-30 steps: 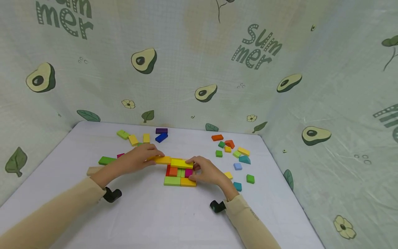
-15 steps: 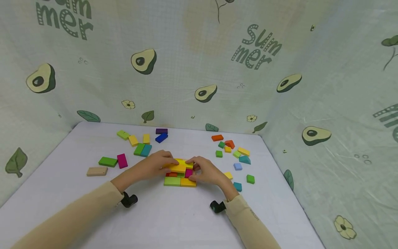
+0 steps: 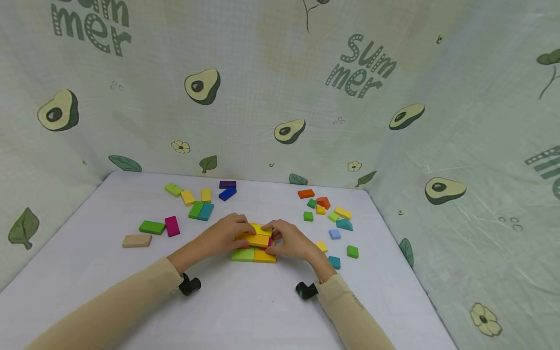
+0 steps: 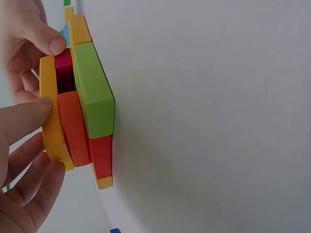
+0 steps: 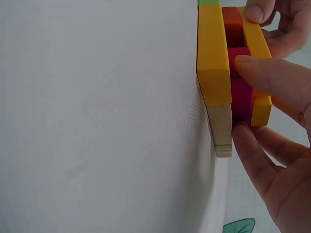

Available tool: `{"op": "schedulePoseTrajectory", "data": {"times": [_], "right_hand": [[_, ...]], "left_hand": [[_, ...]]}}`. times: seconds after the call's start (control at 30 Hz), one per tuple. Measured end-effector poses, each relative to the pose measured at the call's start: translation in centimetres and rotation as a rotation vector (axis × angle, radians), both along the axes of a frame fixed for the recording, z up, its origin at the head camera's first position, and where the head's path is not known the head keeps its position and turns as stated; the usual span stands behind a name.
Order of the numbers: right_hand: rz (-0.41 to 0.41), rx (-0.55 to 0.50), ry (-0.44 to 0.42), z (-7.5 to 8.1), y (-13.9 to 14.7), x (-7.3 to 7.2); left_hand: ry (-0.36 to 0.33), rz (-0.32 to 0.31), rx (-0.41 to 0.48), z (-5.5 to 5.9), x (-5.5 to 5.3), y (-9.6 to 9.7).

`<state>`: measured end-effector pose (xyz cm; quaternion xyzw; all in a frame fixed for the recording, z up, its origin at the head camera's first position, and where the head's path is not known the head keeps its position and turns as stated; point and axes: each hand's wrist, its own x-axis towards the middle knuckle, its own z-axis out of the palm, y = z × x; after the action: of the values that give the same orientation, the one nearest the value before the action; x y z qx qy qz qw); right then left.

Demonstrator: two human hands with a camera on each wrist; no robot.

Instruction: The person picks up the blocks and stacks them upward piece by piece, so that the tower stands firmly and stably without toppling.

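My left hand (image 3: 227, 233) pinches an orange-yellow block (image 3: 258, 240) at the top front of a small layered block stack, its thumb on the front face in the left wrist view. Behind it lies a bright yellow block (image 3: 264, 230). My right hand (image 3: 290, 241) grips the stack's right end, thumb on a magenta block (image 5: 241, 99) and fingertips at its far side. A red-orange block (image 4: 74, 128) sits in the middle layer. Below are a light green block (image 3: 242, 255) and an amber block (image 3: 265, 256). The hands hide part of the stack.
Left of the stack lie a wooden block (image 3: 136, 241), a green block (image 3: 151, 227) and a magenta block (image 3: 172, 226). A blue block (image 3: 227, 194) and several others lie farther back. Small blocks, including a teal one (image 3: 334, 262), are scattered right on the white table (image 3: 245, 311).
My left hand has moved right, bringing the orange-yellow block from the stack's left side to over its front, beside the bright yellow block. The right hand has stayed at the right end.
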<state>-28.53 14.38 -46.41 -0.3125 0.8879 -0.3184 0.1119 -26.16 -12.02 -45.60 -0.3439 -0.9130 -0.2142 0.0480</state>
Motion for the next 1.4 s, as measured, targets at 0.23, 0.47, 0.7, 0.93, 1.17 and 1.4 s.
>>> {"op": "schedulePoseTrajectory", "data": {"times": [0.23, 0.47, 0.7, 0.93, 1.17, 1.4], "right_hand": [[0.016, -0.002, 0.008, 0.1, 0.1, 0.1], [0.015, 0.011, 0.003, 0.2, 0.0, 0.1], [0.007, 0.025, 0.01, 0.2, -0.1, 0.2], [0.018, 0.031, 0.023, 0.1, -0.1, 0.1], [0.028, 0.034, 0.035, 0.0, -0.1, 0.0], [0.022, 0.036, 0.034, -0.1, -0.1, 0.1]], "left_hand": [[-0.035, 0.077, 0.019, -0.1, 0.0, 0.4], [-0.155, 0.162, 0.008, -0.5, -0.6, -0.7], [-0.202, 0.15, 0.029, -0.7, -0.9, -0.9], [-0.205, 0.158, 0.029, -0.6, -0.8, -0.8], [-0.207, 0.164, 0.038, -0.5, -0.5, -0.7], [-0.223, 0.137, 0.048, -0.4, -0.5, -0.7]]}}
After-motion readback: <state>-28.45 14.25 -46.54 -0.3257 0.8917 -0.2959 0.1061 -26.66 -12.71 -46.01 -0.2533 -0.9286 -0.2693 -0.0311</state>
